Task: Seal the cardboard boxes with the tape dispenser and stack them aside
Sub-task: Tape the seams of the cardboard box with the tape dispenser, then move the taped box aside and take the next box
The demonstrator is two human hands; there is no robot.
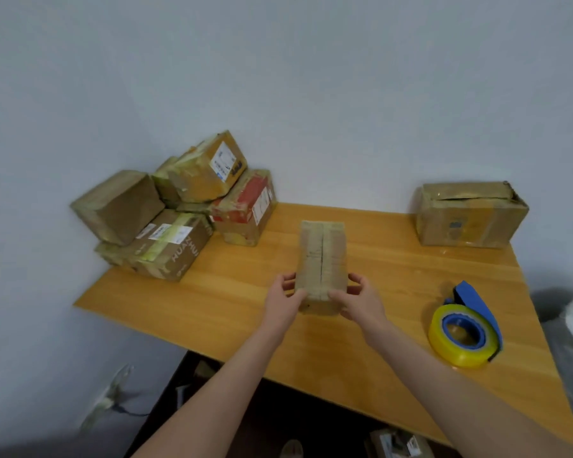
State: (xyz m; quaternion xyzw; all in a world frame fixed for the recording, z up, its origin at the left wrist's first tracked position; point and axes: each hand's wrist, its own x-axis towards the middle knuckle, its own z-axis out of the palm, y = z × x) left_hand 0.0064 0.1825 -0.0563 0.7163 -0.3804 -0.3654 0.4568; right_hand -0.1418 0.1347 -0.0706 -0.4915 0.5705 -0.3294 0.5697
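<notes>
box (322, 259): middle of table (232, 302), long axis 12–6, dark slit down its centre seam.
grip: left hand (286, 297) and right hand (358, 300) clasp its near end from 9 and 3, thumbs on top, fingers curled round the sides.
tape dispenser (465, 328): 4 o'clock of box, well apart, untouched.
others: pile of boxes (179, 209) at 10, lone box (470, 214) at 2.
step: probably lining the box up for taping.
next: right hand lets go to fetch the dispenser; left pins the flaps.

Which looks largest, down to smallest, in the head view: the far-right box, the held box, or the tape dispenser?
Largest: far-right box.
Then held box and tape dispenser, about alike; the dispenser is nearer, so unranked.
</notes>
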